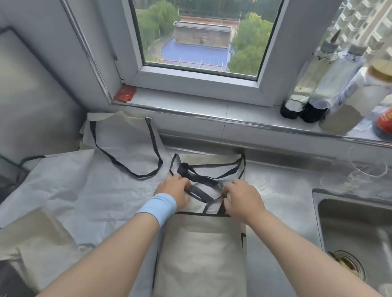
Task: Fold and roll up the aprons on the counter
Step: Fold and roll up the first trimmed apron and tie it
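left hand (174,189): fingers curled shut, pinching the black strap (201,184) at its left end; pale blue band (158,208) on the wrist just behind.
right hand (243,201): fingers bent and closed on the same strap's right end, knuckles up.
strap: runs between the two sets of fingertips, bunched and crossed, with a dark knot just beyond the left fingers.
folded apron (202,266): beige, black-trimmed, folded into a narrow panel lying flat from under the fingers back toward the person, between the forearms.
second apron (65,198): spread open and creased, left of the left fingers; its black neck loop lies beyond and left of them, its upper part riding up the wall.
counter (278,199): textured steel, bare to the right of the right fingers.
sink (359,236): steel basin well right of the right hand, drain showing, some dishware at its near edge.
sill (194,105): pale ledge beyond the fingers, past the counter's back lip; small red packet (125,93) at its left end.
bottles and jars (353,96): clustered on the sill, far right of the fingers; blurred.
window (202,24): above the sill, daylight, trees and a blue court outside.
left of hands, far: grey framed panel (15,97) against the wall.
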Available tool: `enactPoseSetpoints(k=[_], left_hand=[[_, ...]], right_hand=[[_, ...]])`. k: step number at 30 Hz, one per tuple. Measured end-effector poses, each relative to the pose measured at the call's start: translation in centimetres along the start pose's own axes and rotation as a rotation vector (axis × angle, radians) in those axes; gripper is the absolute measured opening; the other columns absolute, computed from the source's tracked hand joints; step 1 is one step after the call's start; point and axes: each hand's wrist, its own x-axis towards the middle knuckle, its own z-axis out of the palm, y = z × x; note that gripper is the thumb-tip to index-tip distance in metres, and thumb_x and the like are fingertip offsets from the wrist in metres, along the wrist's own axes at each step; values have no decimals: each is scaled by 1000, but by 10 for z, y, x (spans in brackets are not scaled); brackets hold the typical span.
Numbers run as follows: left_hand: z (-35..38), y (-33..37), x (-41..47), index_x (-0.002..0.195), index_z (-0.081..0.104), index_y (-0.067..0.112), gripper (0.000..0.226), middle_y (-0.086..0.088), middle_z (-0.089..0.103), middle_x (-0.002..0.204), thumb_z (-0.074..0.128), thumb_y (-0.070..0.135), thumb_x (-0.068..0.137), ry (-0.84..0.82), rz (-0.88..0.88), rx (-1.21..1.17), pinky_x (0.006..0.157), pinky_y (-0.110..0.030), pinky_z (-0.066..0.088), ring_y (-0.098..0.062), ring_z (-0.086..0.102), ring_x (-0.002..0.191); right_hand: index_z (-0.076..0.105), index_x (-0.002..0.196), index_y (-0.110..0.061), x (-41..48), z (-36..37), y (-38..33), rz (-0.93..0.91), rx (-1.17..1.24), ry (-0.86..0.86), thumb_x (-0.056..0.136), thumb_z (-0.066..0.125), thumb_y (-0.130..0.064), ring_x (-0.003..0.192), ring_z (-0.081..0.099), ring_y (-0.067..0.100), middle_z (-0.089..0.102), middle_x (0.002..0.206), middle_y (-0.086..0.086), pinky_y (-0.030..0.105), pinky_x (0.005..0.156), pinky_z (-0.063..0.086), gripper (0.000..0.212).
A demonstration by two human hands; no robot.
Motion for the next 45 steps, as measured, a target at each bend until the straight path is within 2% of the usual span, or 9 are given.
enactPoseSetpoints(k=[5, 9, 18, 25, 31, 34, 38, 41, 45], left_hand=[[8, 3, 14, 144, 37, 27, 63, 2, 27, 153, 55, 42, 85, -201, 30, 117, 109, -39, 33, -25, 26, 140], [12, -2, 6, 141, 44, 30, 60, 3, 33, 147, 53, 43, 83, -275, 9, 134, 105, -40, 40, -23, 34, 134], [-4, 11, -23, 114, 69, 33, 40, 9, 68, 114, 64, 49, 77, -627, -19, 184, 91, -31, 52, -18, 66, 101], [-14, 18, 8, 102, 63, 31, 21, 5, 66, 105, 45, 28, 93, -30, 85, 4, 76, -29, 49, -21, 61, 92], [5, 6, 43, 124, 58, 40, 35, 4, 45, 132, 52, 23, 94, -176, 244, 296, 93, -38, 46, -23, 41, 124], [13, -4, 55, 133, 48, 38, 46, 3, 43, 132, 56, 24, 90, -103, 246, 257, 94, -37, 46, -23, 41, 121], [14, -11, 74, 123, 51, 30, 38, 1, 48, 125, 59, 26, 86, -7, 286, 272, 88, -35, 43, -25, 48, 110], [6, -10, 87, 121, 55, 26, 32, -1, 58, 117, 48, 22, 90, 25, 256, 242, 80, -34, 46, -28, 56, 104], [-10, -4, 112, 122, 59, 31, 34, -2, 67, 113, 42, 21, 93, 52, 147, 182, 77, -30, 42, -27, 61, 104]], right_hand=[[42, 134, -21, 14, 19, 15, 34, 8, -189, 84, 49, -26, 125, 42, 27, 44, 135, 3, 41, 98, 38, 51], [52, 116, -20, 6, 27, 11, 39, -39, -166, 88, 41, -27, 117, 44, 27, 47, 122, 3, 38, 92, 36, 31], [72, 102, -28, -31, 7, 0, -7, -39, -321, 87, 42, -25, 96, 61, 24, 57, 104, -4, 31, 76, 47, 33], [66, 102, -23, 3, -1, 3, 35, 34, 22, 93, 45, -19, 92, 61, 27, 63, 102, -1, 32, 70, 41, 23], [67, 109, -25, 43, 15, 10, -123, -212, -72, 89, 53, -33, 97, 57, 27, 62, 106, 0, 35, 75, 37, 25], [71, 82, -19, 59, 22, 6, -149, -382, -70, 78, 69, -39, 73, 60, 26, 63, 82, 2, 34, 64, 34, 21], [56, 50, -18, 78, 26, 10, -266, -493, 82, 52, 75, -9, 48, 50, 23, 53, 53, 2, 30, 56, 36, 21], [55, 51, -18, 99, 20, 13, -188, -417, 134, 51, 78, -13, 46, 51, 23, 52, 51, 2, 29, 55, 35, 24], [62, 68, -14, 118, 13, 22, -63, -305, 134, 63, 79, -15, 64, 51, 28, 53, 73, 6, 32, 52, 32, 18]])
